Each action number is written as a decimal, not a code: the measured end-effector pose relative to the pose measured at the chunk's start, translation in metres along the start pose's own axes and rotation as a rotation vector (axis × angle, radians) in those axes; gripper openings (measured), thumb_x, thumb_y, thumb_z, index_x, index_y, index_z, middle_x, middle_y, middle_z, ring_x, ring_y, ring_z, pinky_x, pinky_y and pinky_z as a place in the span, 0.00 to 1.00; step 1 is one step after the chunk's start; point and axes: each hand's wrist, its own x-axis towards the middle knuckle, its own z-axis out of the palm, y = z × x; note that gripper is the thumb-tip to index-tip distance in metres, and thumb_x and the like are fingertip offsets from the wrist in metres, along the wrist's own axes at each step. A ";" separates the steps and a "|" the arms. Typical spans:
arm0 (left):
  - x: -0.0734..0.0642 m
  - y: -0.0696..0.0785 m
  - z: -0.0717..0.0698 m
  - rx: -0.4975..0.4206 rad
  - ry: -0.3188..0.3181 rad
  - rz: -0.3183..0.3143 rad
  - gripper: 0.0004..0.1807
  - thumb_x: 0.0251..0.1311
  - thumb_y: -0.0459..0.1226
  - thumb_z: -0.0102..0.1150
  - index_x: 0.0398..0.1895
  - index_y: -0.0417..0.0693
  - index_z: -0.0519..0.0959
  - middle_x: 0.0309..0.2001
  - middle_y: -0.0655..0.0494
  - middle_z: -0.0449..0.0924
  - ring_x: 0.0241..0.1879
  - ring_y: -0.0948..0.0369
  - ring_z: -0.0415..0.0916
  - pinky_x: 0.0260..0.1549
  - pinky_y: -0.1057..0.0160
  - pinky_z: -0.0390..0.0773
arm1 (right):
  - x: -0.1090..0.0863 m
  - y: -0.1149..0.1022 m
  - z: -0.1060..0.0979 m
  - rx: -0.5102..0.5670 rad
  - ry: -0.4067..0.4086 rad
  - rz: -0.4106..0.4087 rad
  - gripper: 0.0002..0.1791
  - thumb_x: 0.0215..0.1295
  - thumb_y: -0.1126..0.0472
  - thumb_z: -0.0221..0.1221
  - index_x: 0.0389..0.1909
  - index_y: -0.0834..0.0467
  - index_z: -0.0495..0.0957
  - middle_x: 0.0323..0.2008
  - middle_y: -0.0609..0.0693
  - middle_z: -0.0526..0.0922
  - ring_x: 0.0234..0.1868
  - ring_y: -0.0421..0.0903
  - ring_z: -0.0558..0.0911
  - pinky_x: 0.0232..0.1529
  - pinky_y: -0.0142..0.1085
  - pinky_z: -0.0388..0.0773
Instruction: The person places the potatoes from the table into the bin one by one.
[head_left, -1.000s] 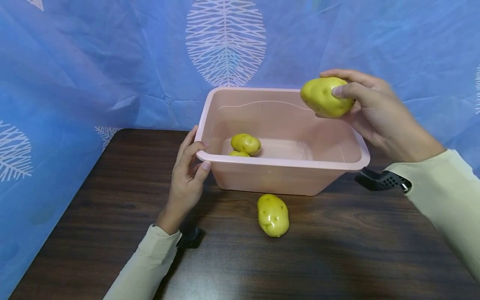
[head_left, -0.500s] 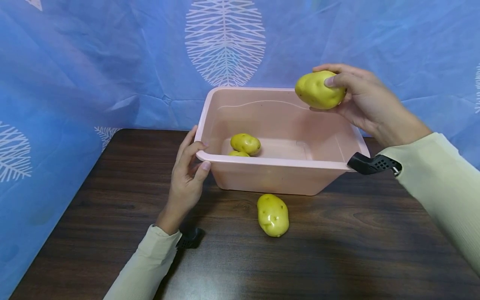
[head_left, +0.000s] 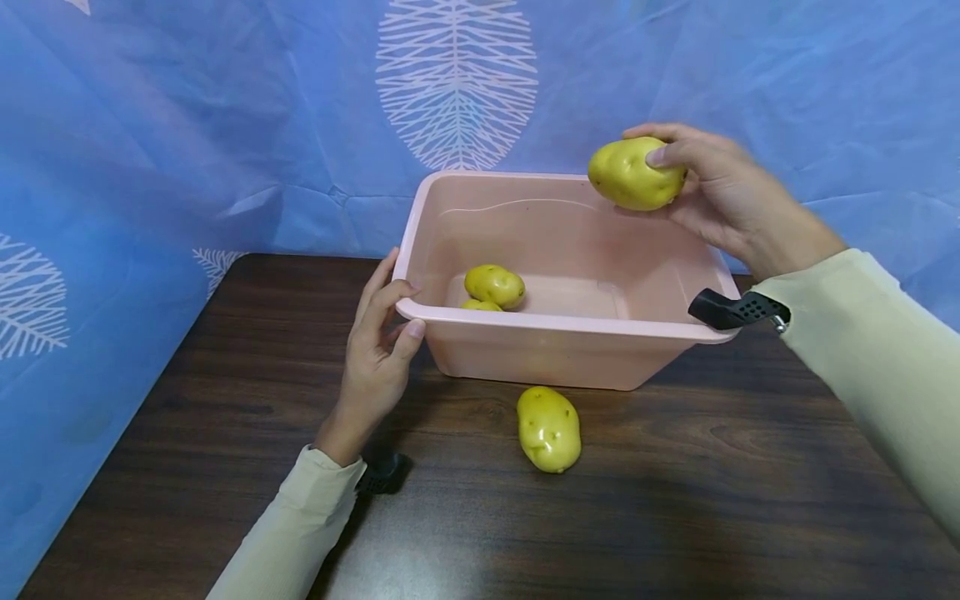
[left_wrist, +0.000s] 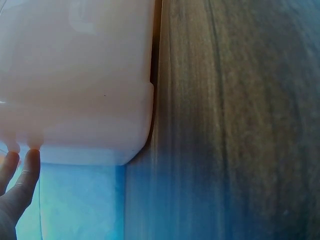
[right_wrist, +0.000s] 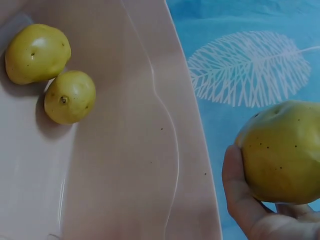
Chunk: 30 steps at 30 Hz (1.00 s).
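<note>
My right hand (head_left: 731,196) grips a yellow potato (head_left: 633,173) above the far right part of a pink plastic bin (head_left: 555,354). The thumb lies on the potato's near side, and in the right wrist view the held potato (right_wrist: 282,152) appears beside the bin's wall. At the bin's left front corner, my left hand (head_left: 375,358) holds the rim between thumb and fingers. Two potatoes rest together on the bin's floor; the nearer is mostly hidden by the front wall, the farther potato (head_left: 495,286) shows more. Another potato (head_left: 549,429) lies on the table in front of the bin.
The dark wooden table (head_left: 225,433) carries the bin near its back edge. Behind it hangs a blue cloth (head_left: 300,100) with white leaf prints. A black strap (head_left: 731,310) at the right wrist overlaps the bin's right front rim in the head view.
My right hand has carried the potato a little left and farther back, slowing in the last half second. The left hand, bin and other potatoes stay in place.
</note>
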 end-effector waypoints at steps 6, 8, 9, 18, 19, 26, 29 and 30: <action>0.000 -0.001 -0.001 -0.003 0.000 -0.007 0.22 0.70 0.33 0.58 0.65 0.40 0.72 0.84 0.57 0.52 0.77 0.45 0.62 0.58 0.30 0.77 | 0.010 0.005 0.004 -0.049 -0.001 0.052 0.23 0.72 0.74 0.55 0.64 0.57 0.80 0.76 0.52 0.61 0.73 0.55 0.66 0.48 0.49 0.89; 0.001 -0.001 0.000 -0.004 -0.003 -0.006 0.22 0.70 0.33 0.58 0.65 0.39 0.72 0.84 0.57 0.52 0.77 0.45 0.62 0.58 0.29 0.77 | 0.012 0.007 0.006 -0.090 0.007 0.064 0.22 0.72 0.73 0.56 0.63 0.55 0.81 0.77 0.52 0.61 0.71 0.53 0.69 0.48 0.46 0.90; 0.001 -0.001 0.000 -0.003 -0.004 -0.005 0.22 0.70 0.33 0.58 0.65 0.40 0.72 0.84 0.57 0.52 0.77 0.45 0.62 0.58 0.29 0.77 | 0.013 0.008 0.007 -0.113 0.011 0.068 0.22 0.72 0.73 0.57 0.63 0.54 0.82 0.76 0.51 0.62 0.69 0.52 0.71 0.47 0.44 0.90; 0.001 -0.001 0.000 -0.005 -0.008 -0.009 0.21 0.71 0.34 0.58 0.65 0.43 0.73 0.84 0.57 0.52 0.77 0.45 0.62 0.57 0.30 0.78 | 0.017 0.017 0.011 -0.311 0.032 0.073 0.23 0.71 0.68 0.62 0.64 0.50 0.80 0.70 0.49 0.70 0.58 0.43 0.78 0.44 0.32 0.87; 0.001 -0.001 0.000 -0.006 -0.007 -0.010 0.21 0.70 0.34 0.58 0.65 0.43 0.73 0.84 0.57 0.52 0.77 0.45 0.62 0.57 0.30 0.78 | 0.017 0.017 0.011 -0.329 0.032 0.074 0.23 0.71 0.67 0.63 0.65 0.50 0.80 0.69 0.48 0.71 0.58 0.43 0.78 0.43 0.31 0.86; 0.002 0.000 -0.002 -0.004 -0.004 -0.004 0.21 0.71 0.35 0.58 0.65 0.42 0.73 0.84 0.57 0.52 0.77 0.45 0.62 0.57 0.29 0.78 | 0.020 0.020 0.014 -0.547 0.006 0.087 0.26 0.72 0.61 0.65 0.70 0.47 0.76 0.68 0.45 0.72 0.58 0.41 0.76 0.45 0.29 0.83; 0.002 -0.001 -0.002 -0.008 -0.007 -0.002 0.21 0.72 0.36 0.58 0.65 0.42 0.73 0.84 0.57 0.52 0.77 0.45 0.63 0.56 0.29 0.78 | 0.021 0.021 0.014 -0.615 -0.010 0.096 0.26 0.73 0.61 0.64 0.70 0.46 0.75 0.69 0.44 0.71 0.61 0.41 0.74 0.47 0.28 0.82; 0.002 -0.001 -0.002 -0.010 -0.009 -0.002 0.21 0.72 0.36 0.58 0.65 0.42 0.73 0.84 0.57 0.52 0.76 0.45 0.63 0.57 0.29 0.78 | 0.021 0.021 0.013 -0.631 -0.011 0.102 0.26 0.73 0.61 0.63 0.70 0.46 0.76 0.69 0.44 0.70 0.61 0.41 0.73 0.46 0.28 0.81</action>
